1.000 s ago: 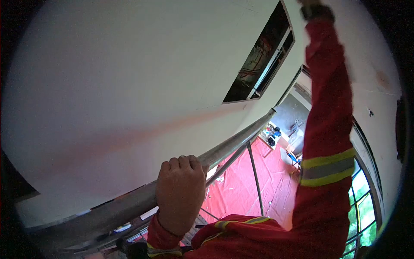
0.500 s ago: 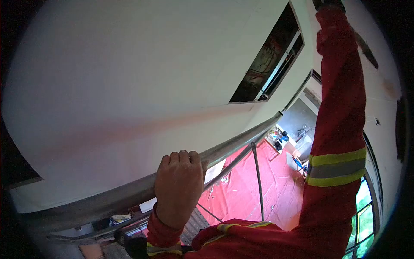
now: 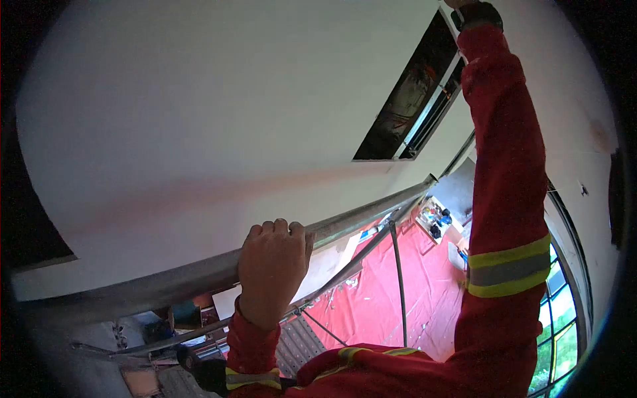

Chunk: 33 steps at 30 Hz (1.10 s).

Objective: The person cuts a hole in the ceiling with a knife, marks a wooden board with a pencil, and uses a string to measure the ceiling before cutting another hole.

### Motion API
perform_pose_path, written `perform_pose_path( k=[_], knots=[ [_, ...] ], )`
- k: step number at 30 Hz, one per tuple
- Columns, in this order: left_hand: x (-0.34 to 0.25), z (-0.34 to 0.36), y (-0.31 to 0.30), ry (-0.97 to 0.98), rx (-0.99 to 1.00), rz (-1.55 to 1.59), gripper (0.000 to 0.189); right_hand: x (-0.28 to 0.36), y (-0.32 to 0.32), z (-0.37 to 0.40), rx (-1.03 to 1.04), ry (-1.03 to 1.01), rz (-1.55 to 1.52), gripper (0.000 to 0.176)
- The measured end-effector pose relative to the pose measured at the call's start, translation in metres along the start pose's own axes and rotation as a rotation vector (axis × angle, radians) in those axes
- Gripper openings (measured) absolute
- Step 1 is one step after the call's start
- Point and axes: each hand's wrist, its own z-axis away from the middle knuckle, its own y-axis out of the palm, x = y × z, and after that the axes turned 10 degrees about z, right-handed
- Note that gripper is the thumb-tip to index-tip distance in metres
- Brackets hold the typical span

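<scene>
My left hand (image 3: pixel 273 275) is closed round a thick grey metal pipe (image 3: pixel 361 211), a scaffold rail that slants up to the right. Its knuckles show on top, while the thumb side is partly hidden. From the lower right my right arm, in a red sleeve (image 3: pixel 507 152) with yellow and grey bands, stretches up toward the white ceiling (image 3: pixel 199 93). A dark wristband (image 3: pixel 479 14) circles that wrist. Only a sliver of my right hand (image 3: pixel 458 2) shows at the top edge, near a dark rectangular opening (image 3: pixel 408 93); its fingers and anything in them are cut off.
Thinner scaffold bars (image 3: pixel 398 278) run below the rail, beside a perforated metal platform (image 3: pixel 298 345). Far below lies a pink floor sheet (image 3: pixel 371 292), with a cluttered table (image 3: pixel 434 219) at its far end. A window (image 3: pixel 561 318) stands at the right.
My right arm has swung left toward the ceiling opening, and a dark pointed shape beside its forearm is gone from view. My left hand stays on the pipe. The view has shifted slightly.
</scene>
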Motion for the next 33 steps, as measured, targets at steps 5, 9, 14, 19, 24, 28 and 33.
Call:
perform_pose_path(
  k=[5,9,14,19,24,28,33],
  knots=[
    [0.004,0.003,-0.003,0.005,0.013,-0.009,0.031,0.006,-0.011,0.026,0.142,-0.052,-0.326,0.033],
    [0.006,0.0,0.003,0.04,-0.011,-0.013,0.032,-0.073,0.01,0.065,0.173,-0.293,-0.783,0.039],
    [0.008,0.001,0.001,0.047,-0.005,-0.062,0.033,0.08,-0.056,0.167,0.261,0.168,0.192,0.047],
    [0.006,0.0,0.003,0.05,-0.005,-0.068,0.034,0.073,-0.059,0.237,-0.09,-0.127,0.412,0.047],
    [0.006,-0.001,0.004,0.081,-0.017,-0.083,0.034,0.098,-0.076,0.216,-0.193,-0.047,0.308,0.03],
    [0.007,0.001,0.006,0.095,-0.027,-0.1,0.035,0.109,-0.085,0.206,-0.255,-0.113,0.386,0.028],
    [0.005,-0.003,0.001,0.07,-0.014,-0.121,0.036,0.066,-0.097,0.181,-0.226,-0.223,0.269,0.027]
  ],
)
